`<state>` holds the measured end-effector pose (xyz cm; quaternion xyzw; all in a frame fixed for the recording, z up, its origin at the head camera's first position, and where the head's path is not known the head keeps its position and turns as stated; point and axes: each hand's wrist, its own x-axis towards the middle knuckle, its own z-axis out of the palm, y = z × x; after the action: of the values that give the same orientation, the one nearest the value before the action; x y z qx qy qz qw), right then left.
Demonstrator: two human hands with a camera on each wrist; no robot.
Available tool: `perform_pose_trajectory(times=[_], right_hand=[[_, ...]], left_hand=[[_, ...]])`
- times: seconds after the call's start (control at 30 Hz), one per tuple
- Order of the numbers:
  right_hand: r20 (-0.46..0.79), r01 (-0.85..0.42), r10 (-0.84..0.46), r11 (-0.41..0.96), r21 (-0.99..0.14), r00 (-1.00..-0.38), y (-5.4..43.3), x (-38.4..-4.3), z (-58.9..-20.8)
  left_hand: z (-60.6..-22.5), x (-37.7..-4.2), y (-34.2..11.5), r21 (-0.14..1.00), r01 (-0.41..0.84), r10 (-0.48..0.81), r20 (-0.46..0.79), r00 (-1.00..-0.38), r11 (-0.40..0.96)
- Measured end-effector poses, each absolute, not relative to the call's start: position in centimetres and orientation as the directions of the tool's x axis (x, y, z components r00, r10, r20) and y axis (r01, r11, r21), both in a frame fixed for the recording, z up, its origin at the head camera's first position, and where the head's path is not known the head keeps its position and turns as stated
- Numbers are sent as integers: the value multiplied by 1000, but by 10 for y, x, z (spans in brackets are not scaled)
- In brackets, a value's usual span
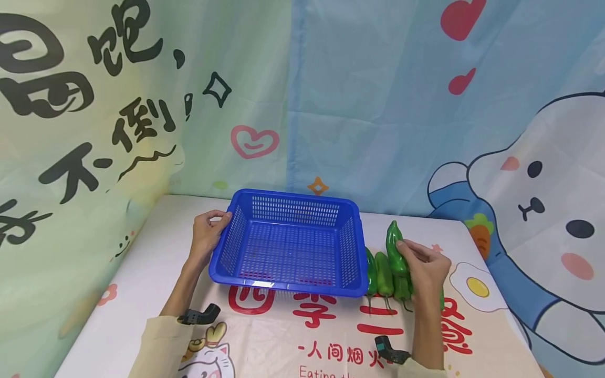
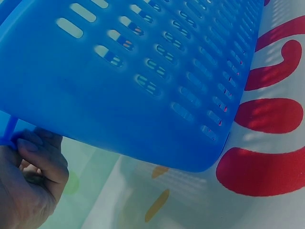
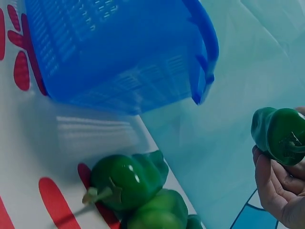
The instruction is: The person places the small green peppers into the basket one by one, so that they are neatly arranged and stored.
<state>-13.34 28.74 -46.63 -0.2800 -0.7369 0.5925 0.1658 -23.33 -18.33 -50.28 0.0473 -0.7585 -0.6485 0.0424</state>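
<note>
A blue plastic basket (image 1: 288, 252) with perforated walls stands on the table, and nothing lies inside it. My left hand (image 1: 208, 231) pinches the basket's left rim; the left wrist view shows the curled fingers (image 2: 45, 164) at that rim. My right hand (image 1: 427, 262) holds a green pepper (image 1: 395, 247) between thumb and fingers, raised above the others. In the right wrist view that pepper (image 3: 281, 133) shows its stem end. Beside the basket's right wall several more green peppers (image 1: 384, 274) lie in a row, partly hidden by the basket and my right hand.
The table is covered by a printed cloth (image 1: 340, 336) with red characters and a fried-egg picture. A patterned curtain (image 1: 359, 105) hangs behind and to both sides. Dark straps (image 1: 200, 315) sit on both wrists.
</note>
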Motion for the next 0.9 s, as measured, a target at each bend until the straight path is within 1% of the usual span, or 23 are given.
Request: perform_pose_trajectory(times=[0.27,0.63,0.9], right_hand=[[-41,179,601,172,-969,-798,276,-135,-464],[-46,210,597,208,-955,-801,264,-136,-458],[-32,164,574,179,-970,-818,257,-136,-456]], left_hand=[[-503,-233,-184,988,-16,-131,5,-991,154],[-507,-235,-185,987,-26,-119,-7,-993,159],[-506,-234,-185,987,-22,-118,-3,-993,157]])
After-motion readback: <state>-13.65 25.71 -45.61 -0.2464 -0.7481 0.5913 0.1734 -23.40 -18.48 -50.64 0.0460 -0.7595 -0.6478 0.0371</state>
